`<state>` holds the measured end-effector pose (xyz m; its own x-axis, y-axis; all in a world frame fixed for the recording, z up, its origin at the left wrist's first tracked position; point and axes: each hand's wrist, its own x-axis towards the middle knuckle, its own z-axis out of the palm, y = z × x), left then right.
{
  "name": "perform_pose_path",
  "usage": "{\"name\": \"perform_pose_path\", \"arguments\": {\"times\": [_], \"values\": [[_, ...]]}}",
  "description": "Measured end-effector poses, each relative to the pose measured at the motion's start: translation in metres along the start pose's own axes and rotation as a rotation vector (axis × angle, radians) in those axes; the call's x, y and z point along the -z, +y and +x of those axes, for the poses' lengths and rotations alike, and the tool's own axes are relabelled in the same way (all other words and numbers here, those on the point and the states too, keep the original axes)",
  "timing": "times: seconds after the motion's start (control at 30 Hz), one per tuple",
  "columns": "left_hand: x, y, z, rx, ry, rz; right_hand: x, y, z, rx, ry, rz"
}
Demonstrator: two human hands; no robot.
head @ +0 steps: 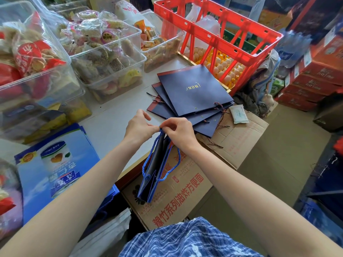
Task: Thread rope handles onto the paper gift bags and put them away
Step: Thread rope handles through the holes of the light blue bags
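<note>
- Navy paper gift bag [154, 175], folded flat with bright blue edging, hangs in front of me below both hands, over the printed cardboard carton [178, 197] beside the bench [115, 115].
- My left hand [139, 126] and right hand [181, 131] meet at the bag's top edge; the fingers [167, 124] of both are curled in and pinch the end of the blue rope handle [177, 164] there.
- I see the rope fall in loops down both sides of the bag; one loop hangs free on the right, another runs down the left to an eyelet near the bag's lower end.
- I cannot tell whether the rope end is knotted, since my fingertips cover it.
- Beyond my hands, a fanned stack of flat navy bags [193, 93] lies across the bench edge and an open cardboard box flap [241, 138]; short dark twisted cords stick out from their eyelets.
- A small white wipes packet [238, 114] lies just beside the stack, on the right.
- Clear plastic tubs of wrapped snacks [104, 58] crowd the bench's left side.
- A red plastic crate [219, 39] stands behind the stack, with trays of eggs [225, 69] showing through it.
- A blue printed gift box [55, 167] lies flat at my left forearm.
</note>
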<state>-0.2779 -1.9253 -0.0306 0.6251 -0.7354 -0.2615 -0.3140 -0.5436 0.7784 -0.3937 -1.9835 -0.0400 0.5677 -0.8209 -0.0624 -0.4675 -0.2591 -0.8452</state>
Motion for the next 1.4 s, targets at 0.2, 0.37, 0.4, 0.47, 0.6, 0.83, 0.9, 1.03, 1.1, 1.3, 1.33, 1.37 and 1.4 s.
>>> {"name": "perform_pose_path", "arguments": {"times": [0.2, 0.37, 0.4, 0.47, 0.6, 0.83, 0.9, 1.03, 1.1, 1.3, 1.33, 1.37, 1.4], "values": [[0.005, -0.010, -0.002, 0.062, -0.138, -0.274, 0.007, 0.001, 0.005, -0.015, -0.063, 0.043], [0.011, -0.015, -0.004, -0.026, -0.275, -0.360, 0.023, 0.000, 0.012, -0.069, -0.246, 0.108], [0.011, -0.016, -0.004, -0.022, -0.307, -0.374, 0.024, 0.000, 0.013, -0.056, -0.270, 0.075], [0.011, -0.015, -0.004, -0.020, -0.343, -0.381, 0.026, -0.001, 0.015, -0.016, -0.288, 0.003], [0.005, -0.015, -0.007, 0.099, -0.332, -0.511, 0.023, -0.002, 0.017, 0.050, -0.279, -0.058], [-0.005, -0.012, -0.009, 0.254, -0.278, -0.608, 0.012, -0.002, 0.008, 0.045, -0.190, 0.035], [-0.007, -0.015, -0.011, 0.242, -0.252, -0.615, 0.012, -0.003, 0.006, 0.041, -0.232, 0.033], [-0.008, -0.017, -0.015, 0.240, -0.297, -0.672, 0.015, 0.001, 0.002, 0.013, -0.233, 0.062], [-0.004, -0.016, -0.015, 0.186, -0.310, -0.589, 0.017, 0.005, 0.001, 0.004, -0.180, 0.104], [-0.013, -0.016, -0.025, -0.052, -0.265, -0.329, 0.016, 0.008, 0.008, -0.028, -0.104, 0.109], [-0.016, -0.017, -0.026, -0.084, -0.202, -0.274, 0.015, 0.007, 0.008, -0.031, -0.100, 0.115], [-0.018, -0.016, -0.027, -0.111, -0.139, -0.237, 0.013, 0.006, 0.008, -0.031, -0.100, 0.117], [-0.019, -0.016, -0.028, -0.140, -0.087, -0.217, 0.012, 0.006, 0.008, -0.030, -0.102, 0.121]]}}
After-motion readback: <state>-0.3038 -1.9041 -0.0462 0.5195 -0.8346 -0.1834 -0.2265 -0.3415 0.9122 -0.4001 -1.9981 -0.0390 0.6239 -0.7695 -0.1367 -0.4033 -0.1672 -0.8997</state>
